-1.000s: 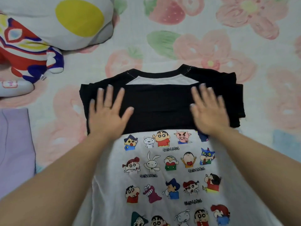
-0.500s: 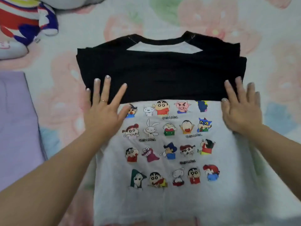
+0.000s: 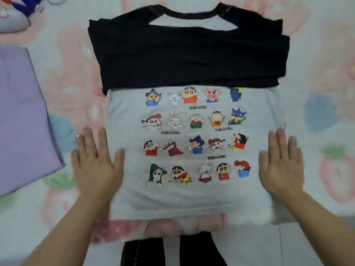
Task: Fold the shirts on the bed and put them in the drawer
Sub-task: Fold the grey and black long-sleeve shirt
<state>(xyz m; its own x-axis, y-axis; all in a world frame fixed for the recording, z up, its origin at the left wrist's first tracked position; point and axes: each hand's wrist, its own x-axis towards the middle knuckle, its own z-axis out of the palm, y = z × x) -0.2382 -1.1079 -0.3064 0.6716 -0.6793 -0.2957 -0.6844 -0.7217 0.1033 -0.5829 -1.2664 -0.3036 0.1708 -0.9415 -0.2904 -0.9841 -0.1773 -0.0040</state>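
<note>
A grey shirt [image 3: 188,198] printed with rows of cartoon figures lies flat on the bed, neck away from me. Its black sleeves [image 3: 188,54] are folded across the upper chest as a dark band. My left hand [image 3: 96,162] lies flat with straight fingers at the shirt's left edge, thumb on the grey cloth. At the shirt's right edge my right hand [image 3: 281,164] lies flat, fingers straight. Neither hand grips anything.
The bed sheet [image 3: 67,73] has a pink strawberry and flower print. A folded lilac cloth [image 3: 21,120] lies at the left. A plush toy [image 3: 17,14] sits at the top left corner. Dark fabric [image 3: 172,250] shows below the shirt's hem.
Both hands slid down from the black sleeve band to the sides of the shirt's lower half. The view shifted, so the shirt sits higher in frame.
</note>
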